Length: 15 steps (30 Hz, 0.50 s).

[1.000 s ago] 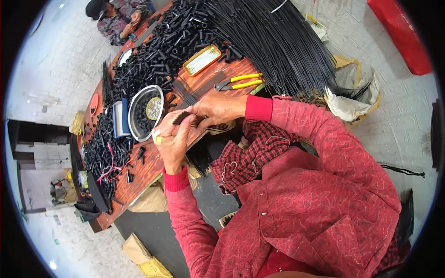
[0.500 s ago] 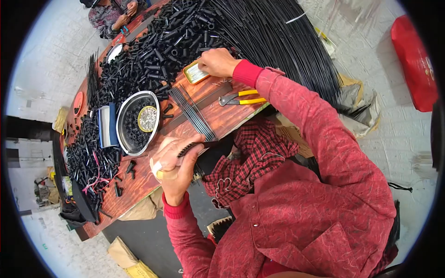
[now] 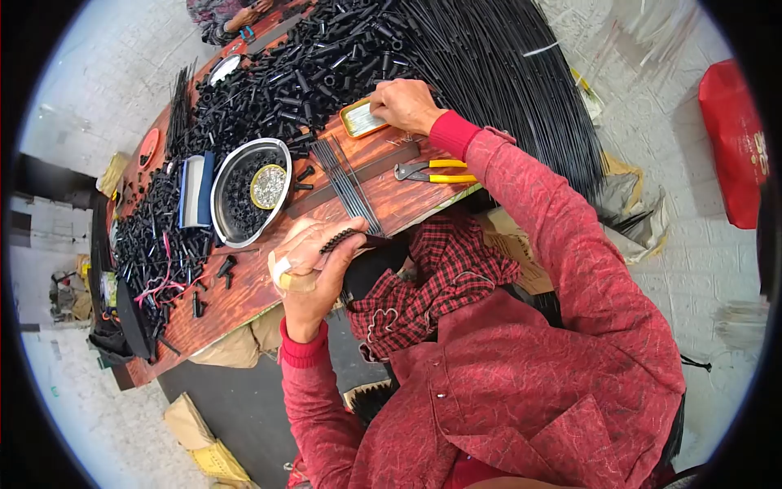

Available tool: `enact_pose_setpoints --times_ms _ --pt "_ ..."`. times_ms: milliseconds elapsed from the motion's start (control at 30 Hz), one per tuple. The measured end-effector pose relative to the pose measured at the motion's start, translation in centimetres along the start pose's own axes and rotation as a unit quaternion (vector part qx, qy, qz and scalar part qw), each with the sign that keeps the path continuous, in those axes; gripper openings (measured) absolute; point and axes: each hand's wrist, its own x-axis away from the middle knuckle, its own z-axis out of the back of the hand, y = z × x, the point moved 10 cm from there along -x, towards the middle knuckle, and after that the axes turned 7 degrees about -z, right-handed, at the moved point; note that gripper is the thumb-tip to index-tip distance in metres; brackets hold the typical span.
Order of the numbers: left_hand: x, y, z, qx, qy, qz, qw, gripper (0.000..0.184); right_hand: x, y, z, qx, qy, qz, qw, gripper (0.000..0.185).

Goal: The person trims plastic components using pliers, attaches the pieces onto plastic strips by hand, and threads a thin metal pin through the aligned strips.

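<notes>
My left hand (image 3: 309, 265), with tape on a finger and the thumb side, is closed on a small dark comb-like row of thin black pieces (image 3: 338, 240) near the table's front edge. My right hand (image 3: 405, 104) is over the orange-rimmed tray (image 3: 362, 119) of thin pale pins, its fingers bent down at the tray's right end; the fingertips are hidden. Several thin dark rods (image 3: 345, 184) lie side by side on the table between my hands. Yellow-handled pliers (image 3: 436, 171) rest to the right of them.
A metal bowl (image 3: 232, 216) holds small black parts and a round tin (image 3: 268, 187) of silvery bits. Beside it is a blue box (image 3: 195, 191). Black tubes (image 3: 285, 90) are heaped behind, with long black rods (image 3: 505, 73) at the right. Another person's hand (image 3: 244, 18) shows at the far edge.
My right hand has left my left hand and moved out to the pin tray, where it has stayed since half a second ago. My left hand still holds the black pieces. The view has shifted.
</notes>
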Motion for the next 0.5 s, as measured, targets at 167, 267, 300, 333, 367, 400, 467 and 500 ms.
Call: enact_pose_setpoints --times_ms 167,267,300,333,367,400,467,500 --pt "-0.1 -0.6 0.4 -0.001 0.023 0.039 0.999 0.017 0.5 -1.7 4.4 -0.037 0.085 0.025 0.995 0.01" --pt "0.0 -1.1 0.4 0.009 0.032 0.054 0.998 0.017 1.6 -4.1 7.2 -0.09 0.082 0.055 0.991 0.011" --pt "-0.1 -1.1 0.4 0.018 0.037 0.05 0.998 0.017 2.2 -5.2 8.6 -0.133 0.087 0.069 0.985 0.012" --pt "-0.2 -0.8 0.5 0.001 0.032 0.034 0.999 0.017 2.9 -6.7 9.9 -0.185 0.048 0.066 0.979 0.012" --pt "-0.1 -1.0 0.5 0.015 0.041 0.044 0.998 0.017 3.8 -7.9 10.8 -0.267 0.027 0.081 0.96 0.011" --pt "-0.2 -0.6 0.5 0.005 0.043 0.033 0.999 0.017 4.9 -9.9 12.3 -0.289 0.008 0.108 0.951 0.011" --pt "-0.2 -0.4 0.7 -0.003 0.049 0.026 0.998 0.017 7.1 -12.8 14.4 -0.328 -0.019 0.157 0.931 0.013" --pt "-0.1 -0.5 0.7 -0.002 0.051 0.028 0.998 0.017 8.0 -13.8 14.9 -0.344 -0.026 0.181 0.921 0.015"
